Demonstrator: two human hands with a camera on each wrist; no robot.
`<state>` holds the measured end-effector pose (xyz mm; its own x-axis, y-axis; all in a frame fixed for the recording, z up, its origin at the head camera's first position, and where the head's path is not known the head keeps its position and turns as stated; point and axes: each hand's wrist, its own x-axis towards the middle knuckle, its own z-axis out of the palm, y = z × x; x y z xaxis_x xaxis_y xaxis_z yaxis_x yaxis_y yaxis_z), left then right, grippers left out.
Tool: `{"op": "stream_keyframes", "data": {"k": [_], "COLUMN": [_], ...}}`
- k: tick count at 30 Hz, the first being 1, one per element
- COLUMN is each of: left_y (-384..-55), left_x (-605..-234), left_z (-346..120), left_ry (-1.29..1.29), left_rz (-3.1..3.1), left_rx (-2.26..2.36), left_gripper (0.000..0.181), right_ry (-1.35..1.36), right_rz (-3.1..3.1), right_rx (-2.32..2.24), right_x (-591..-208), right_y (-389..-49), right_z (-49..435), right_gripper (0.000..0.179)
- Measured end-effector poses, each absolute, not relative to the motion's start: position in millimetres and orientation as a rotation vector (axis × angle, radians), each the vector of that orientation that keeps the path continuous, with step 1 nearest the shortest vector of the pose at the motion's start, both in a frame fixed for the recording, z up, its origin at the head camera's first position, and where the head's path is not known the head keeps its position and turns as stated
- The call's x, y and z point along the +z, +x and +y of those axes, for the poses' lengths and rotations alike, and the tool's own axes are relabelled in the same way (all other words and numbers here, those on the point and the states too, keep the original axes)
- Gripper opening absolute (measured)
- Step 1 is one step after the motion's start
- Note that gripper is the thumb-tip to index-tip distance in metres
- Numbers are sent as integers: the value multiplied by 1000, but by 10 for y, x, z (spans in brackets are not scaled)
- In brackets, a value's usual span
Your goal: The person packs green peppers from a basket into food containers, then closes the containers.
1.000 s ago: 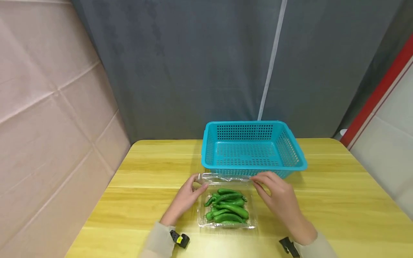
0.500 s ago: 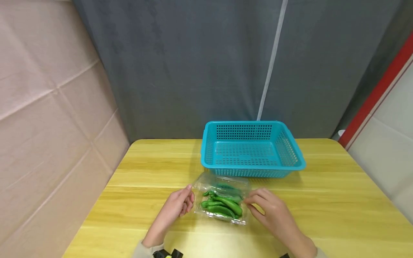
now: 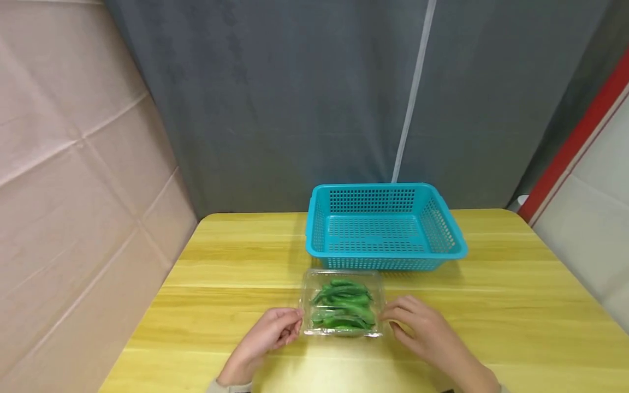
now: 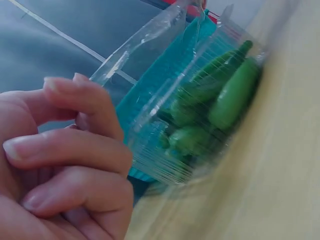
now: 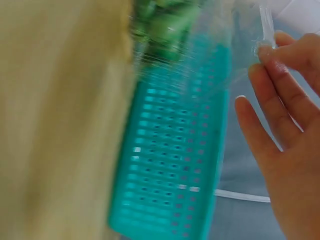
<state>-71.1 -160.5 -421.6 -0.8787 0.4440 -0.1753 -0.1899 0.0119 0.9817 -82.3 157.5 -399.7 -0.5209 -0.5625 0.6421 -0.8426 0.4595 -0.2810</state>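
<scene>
A clear plastic box [image 3: 342, 301] is being held on the yellow tabletop [image 3: 221, 267], in the lower middle of the head picture. Its lid is lying shut over it. Green peppers [image 3: 344, 305] are being kept inside the box. The peppers are lying flat, and most of them are pointing from left to right across the picture, with some tilted a bit. The box itself is looking nearly square, so a long side cannot be told.

The left hand [image 3: 267, 338] is being kept at the lower left corner of the box. Its fingers [image 4: 85, 100] are being curled, and the thin edge of the box is being pinched by them, as the left wrist picture is showing. The peppers [image 4: 220, 105] are being seen through the clear plastic there, a bit blurry.

The right hand [image 3: 425, 333] is being kept at the lower right side of the box. In the right wrist picture the rim of the box is being pinched by the top fingers [image 5: 292, 52], while the other fingers are being held out fairly straight.

A blue basket [image 3: 383, 226] with many small holes is being seen just behind the box, in the middle of the head picture. Its long side is running left to right. A grey curtain [image 3: 295, 98] is hanging behind the tabletop.
</scene>
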Motion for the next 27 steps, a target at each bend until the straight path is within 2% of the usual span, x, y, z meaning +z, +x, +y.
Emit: {"op": "stream_keyframes", "data": {"k": [5,13,20,27], "left_y": [-718,-715,-718,-710], "left_x": [-4360,-4429,-4489,-4487], "left_z": [-1605,-1613,-1615,-1574], "left_ry": [270,177,73,94], "left_rz": [1833,1883,2040,1956], "left_rx": [1923,1897,1775,1821], "left_gripper": [34,37,40,47], "right_ry": [890,342,209,250], "right_rz": [-2387,-2684,-2735,-2535], "right_rx": [900,1341,2022,2513], "right_x": [-4116,-4258,-4320,-4363], "right_y": [-777,-819,-818,-814], "right_z": [1547,1439,1437,1455], "right_gripper": [42,54,69,70]}}
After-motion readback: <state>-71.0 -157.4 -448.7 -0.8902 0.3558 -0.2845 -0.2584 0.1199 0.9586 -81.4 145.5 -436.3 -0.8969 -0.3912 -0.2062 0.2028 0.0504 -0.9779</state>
